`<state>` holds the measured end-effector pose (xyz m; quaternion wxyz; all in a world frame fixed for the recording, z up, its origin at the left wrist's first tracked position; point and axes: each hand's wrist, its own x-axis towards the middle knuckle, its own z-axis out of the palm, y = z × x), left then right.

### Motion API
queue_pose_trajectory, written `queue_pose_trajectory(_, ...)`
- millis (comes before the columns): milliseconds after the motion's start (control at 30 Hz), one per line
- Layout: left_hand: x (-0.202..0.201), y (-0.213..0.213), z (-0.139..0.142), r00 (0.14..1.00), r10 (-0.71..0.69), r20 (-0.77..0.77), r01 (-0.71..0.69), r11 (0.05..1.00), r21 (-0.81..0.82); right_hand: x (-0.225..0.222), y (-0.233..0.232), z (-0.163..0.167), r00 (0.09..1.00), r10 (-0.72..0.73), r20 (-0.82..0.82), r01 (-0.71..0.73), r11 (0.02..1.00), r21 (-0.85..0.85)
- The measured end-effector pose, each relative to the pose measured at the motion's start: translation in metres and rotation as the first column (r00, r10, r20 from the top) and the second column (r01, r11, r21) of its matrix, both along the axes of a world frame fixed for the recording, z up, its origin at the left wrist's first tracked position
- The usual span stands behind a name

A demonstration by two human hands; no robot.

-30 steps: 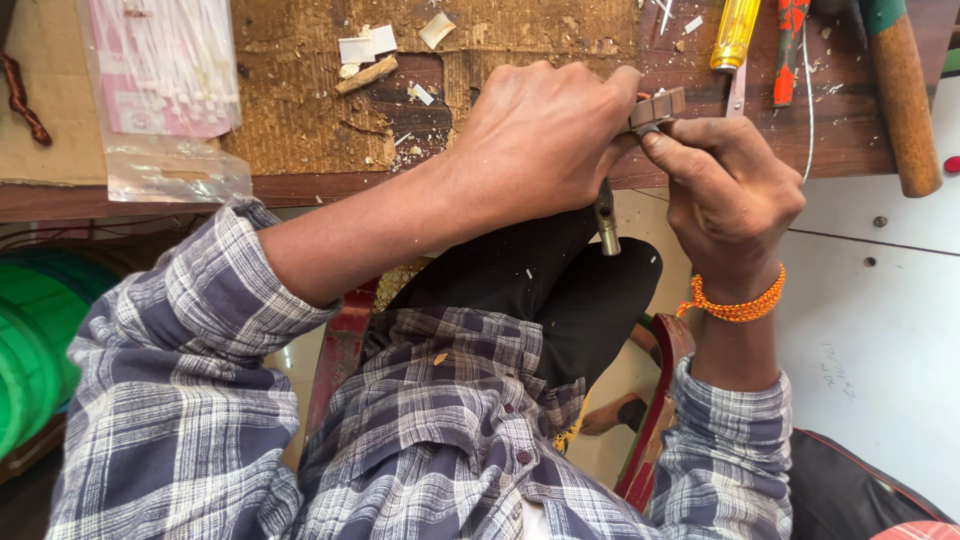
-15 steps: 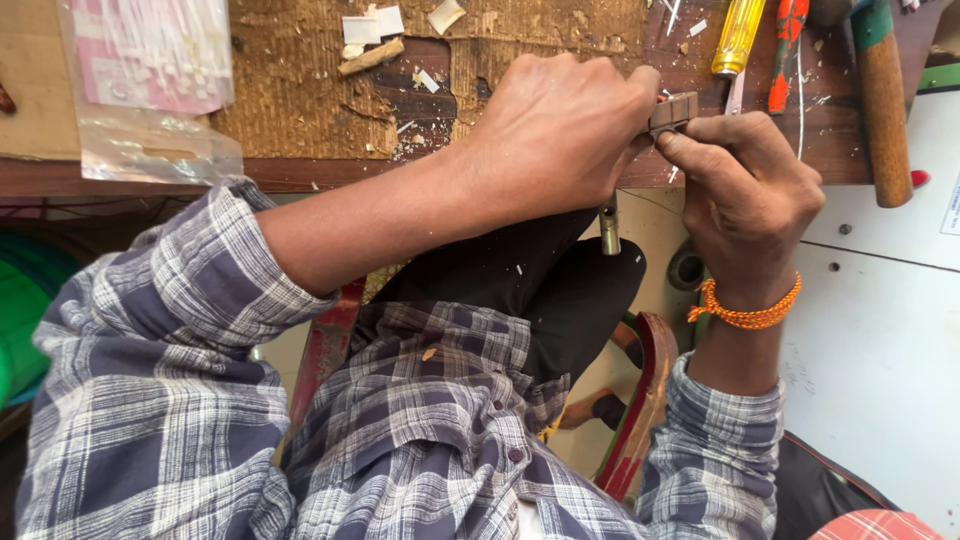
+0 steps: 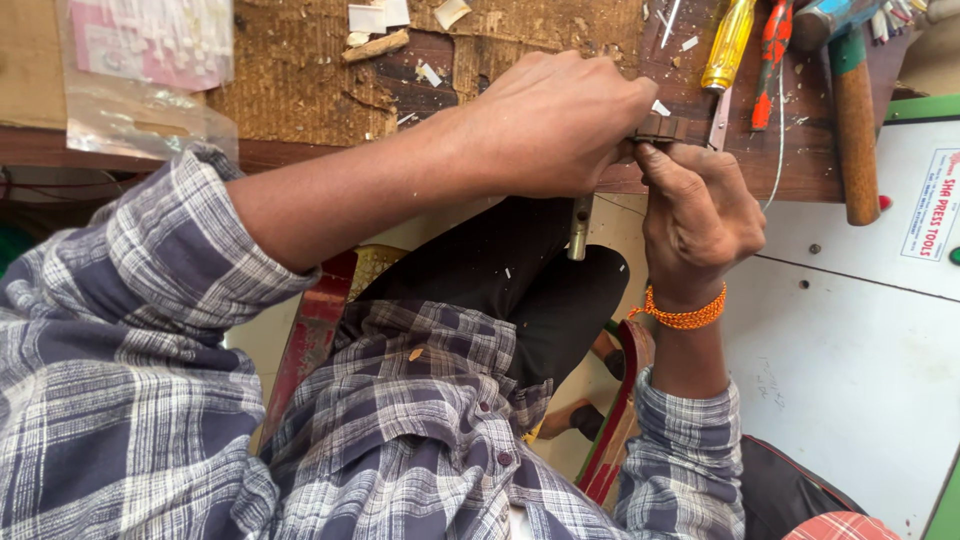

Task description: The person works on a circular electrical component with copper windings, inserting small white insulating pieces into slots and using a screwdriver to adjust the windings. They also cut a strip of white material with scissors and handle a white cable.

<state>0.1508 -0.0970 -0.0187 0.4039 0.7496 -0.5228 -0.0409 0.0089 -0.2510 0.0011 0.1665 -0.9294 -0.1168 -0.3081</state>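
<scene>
Both grips, left hand (image 3: 555, 120) and right hand (image 3: 695, 215), remain closed on the small dark block (image 3: 660, 127), shifted slightly rightward along the table (image 3: 800, 165) edge.

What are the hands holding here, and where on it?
Both hands, left and right, pinch a small dark block at its ends, over the bench edge.

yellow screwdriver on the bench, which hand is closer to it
Right. The right hand sits just below the yellow screwdriver; the left hand is further off to its left.
</scene>
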Motion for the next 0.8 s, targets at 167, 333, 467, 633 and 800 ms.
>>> queue_pose_trajectory(167, 0.003, 0.0, 0.003, 0.999, -0.047, 0.018, 0.045, 0.995, 0.094, 0.001, 0.009, 0.003, 0.997, -0.031, 0.067, 0.038, 0.993, -0.111)
queue_pose_trajectory(333, 0.011, 0.008, 0.02, 0.987, -0.138, -0.076, 0.153, 0.956, 0.249, -0.005, 0.009, 0.012, 0.987, -0.112, 0.118, 0.152, 0.89, -0.43)
queue_pose_trajectory(467, 0.022, 0.028, 0.017, 0.934, -0.339, -0.112, 0.354, 0.921, 0.162, 0.0, 0.015, -0.002, 0.938, -0.163, 0.307, 0.223, 0.959, -0.173)
queue_pose_trajectory(633, 0.025, 0.045, 0.001, 0.905, -0.423, -0.049, 0.424, 0.906, 0.0, -0.004, 0.027, -0.013, 0.977, -0.11, -0.184, 0.175, 0.904, 0.389)
queue_pose_trajectory(800, -0.004, 0.063, -0.011, 0.975, -0.094, 0.199, 0.142, 0.959, -0.243, -0.008, 0.039, -0.011, 0.971, -0.015, -0.239, 0.118, 0.898, 0.425)
